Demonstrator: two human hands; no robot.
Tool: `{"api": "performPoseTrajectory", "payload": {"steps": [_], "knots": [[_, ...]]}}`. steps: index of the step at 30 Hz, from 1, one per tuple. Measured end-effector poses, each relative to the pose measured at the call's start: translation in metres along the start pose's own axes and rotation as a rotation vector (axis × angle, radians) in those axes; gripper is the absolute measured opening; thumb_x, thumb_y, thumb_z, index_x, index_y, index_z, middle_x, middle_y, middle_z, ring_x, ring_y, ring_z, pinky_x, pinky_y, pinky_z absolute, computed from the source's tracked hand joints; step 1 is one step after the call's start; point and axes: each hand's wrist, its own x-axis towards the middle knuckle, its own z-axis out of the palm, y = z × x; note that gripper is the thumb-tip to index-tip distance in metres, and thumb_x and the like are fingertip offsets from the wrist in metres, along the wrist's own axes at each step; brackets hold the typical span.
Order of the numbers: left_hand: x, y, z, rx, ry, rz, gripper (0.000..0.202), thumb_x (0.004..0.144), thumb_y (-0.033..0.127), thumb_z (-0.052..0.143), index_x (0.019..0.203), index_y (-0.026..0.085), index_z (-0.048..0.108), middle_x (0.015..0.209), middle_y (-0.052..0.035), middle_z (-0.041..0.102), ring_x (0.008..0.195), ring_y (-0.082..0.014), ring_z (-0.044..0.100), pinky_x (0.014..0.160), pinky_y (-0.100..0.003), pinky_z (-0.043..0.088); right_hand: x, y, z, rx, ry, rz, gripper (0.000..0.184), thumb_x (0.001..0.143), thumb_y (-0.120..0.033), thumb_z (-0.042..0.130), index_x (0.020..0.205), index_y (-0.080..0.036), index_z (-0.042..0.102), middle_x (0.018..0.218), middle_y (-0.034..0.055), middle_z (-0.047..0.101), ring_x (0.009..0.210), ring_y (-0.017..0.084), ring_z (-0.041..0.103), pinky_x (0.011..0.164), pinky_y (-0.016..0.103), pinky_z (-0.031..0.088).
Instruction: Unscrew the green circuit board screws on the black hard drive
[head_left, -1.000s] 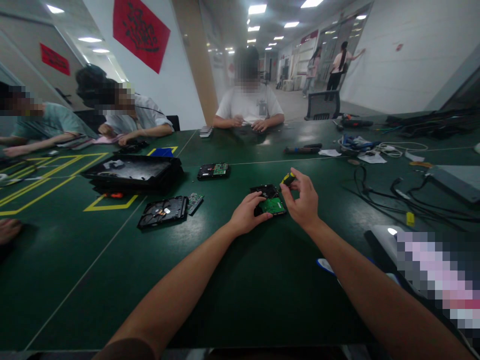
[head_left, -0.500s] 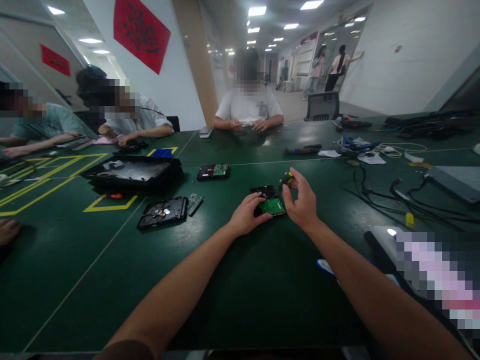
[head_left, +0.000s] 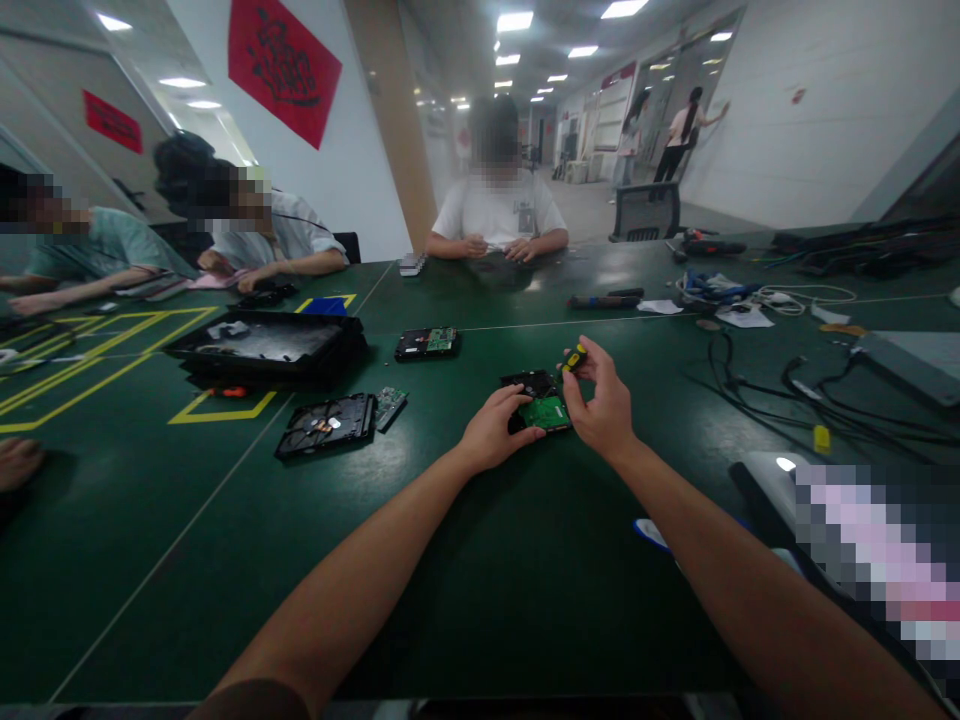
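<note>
A hard drive (head_left: 546, 412) with a green circuit board lies on the dark green table in front of me. My left hand (head_left: 501, 425) grips its left side, thumb at the near edge and fingers over the far part. Above the drive's right end, my right hand (head_left: 600, 395) pinches the yellow and black handle of a screwdriver (head_left: 575, 358) between thumb and fingers. The screwdriver's tip is too small to make out. To the left lies another hard drive (head_left: 326, 425), beside a loose circuit board (head_left: 390, 408). A third hard drive (head_left: 427, 343) rests farther back.
A stack of black trays (head_left: 262, 345) stands at the left, an orange-handled tool (head_left: 229, 392) by it. Black cables (head_left: 750, 395) and a grey metal box (head_left: 911, 362) lie at the right. A person (head_left: 499, 215) sits opposite; others sit at the left.
The screwdriver handle has turned in my right fingers, so more of its yellow and black side shows. My left hand and the hard drive stay in place.
</note>
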Motion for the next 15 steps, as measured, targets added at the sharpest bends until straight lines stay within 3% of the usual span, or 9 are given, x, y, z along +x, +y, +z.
{"api": "performPoseTrajectory", "payload": {"steps": [7,11,15], "knots": [[-0.0003,0.001,-0.0012,-0.016,-0.007,-0.003,0.059,0.082,0.049,0.077,0.133,0.024,0.061,0.151,-0.0127,0.051,0.143,-0.0307,0.045,0.119,-0.053,0.039,0.0,-0.0015,-0.0001,-0.052,0.016,-0.02,0.057,0.095,-0.031,0.061,0.149,-0.031,0.043,0.128,0.0103,0.064,0.096,0.026,0.07,0.088,0.049,0.061],[0.0,0.0011,-0.0009,-0.018,-0.003,-0.005,0.06,0.081,0.05,0.078,0.132,0.023,0.061,0.151,-0.0134,0.051,0.143,-0.0306,0.045,0.12,-0.052,0.037,-0.0007,-0.0012,0.0002,-0.033,-0.005,-0.007,0.059,0.096,-0.029,0.056,0.153,-0.028,0.037,0.134,0.0122,0.061,0.102,0.026,0.07,0.093,0.048,0.059],[-0.0001,0.0019,-0.0013,-0.009,-0.004,0.004,0.06,0.082,0.05,0.077,0.132,0.022,0.061,0.151,-0.0137,0.051,0.143,-0.0305,0.045,0.119,-0.052,0.038,-0.0012,0.0005,0.001,-0.034,0.014,0.001,0.061,0.095,-0.031,0.059,0.152,-0.028,0.038,0.135,0.0124,0.061,0.1,0.026,0.07,0.089,0.048,0.061]]}}
